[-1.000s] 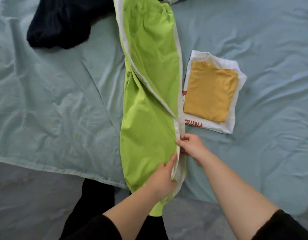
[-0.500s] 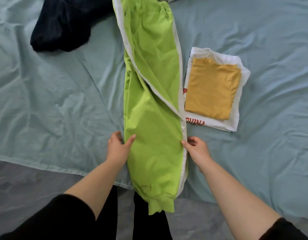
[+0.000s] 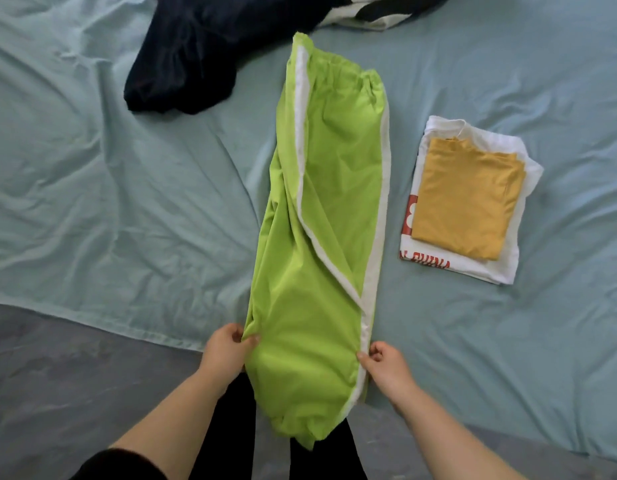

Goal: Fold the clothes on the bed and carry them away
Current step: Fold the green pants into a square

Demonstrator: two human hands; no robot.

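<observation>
Lime-green thin-fabric trousers with white side stripes (image 3: 317, 237): cuffs off the near edge, laid lengthwise up the pale-blue bed (image 3: 127, 202).
Left hand (image 3: 225, 351) and right hand (image 3: 386, 362) fingers pinch opposite leg edges. Risk: slick fabric slips, skewing the fold.

Shifted the left hand (image 3: 227, 351) from the white stripe (image 3: 377, 237) across to the left edge of the green trousers (image 3: 320, 237), now pinching the fabric there. Slid the right hand (image 3: 386, 363) down the stripe, closer to the near edge of the bed (image 3: 127, 209).
</observation>
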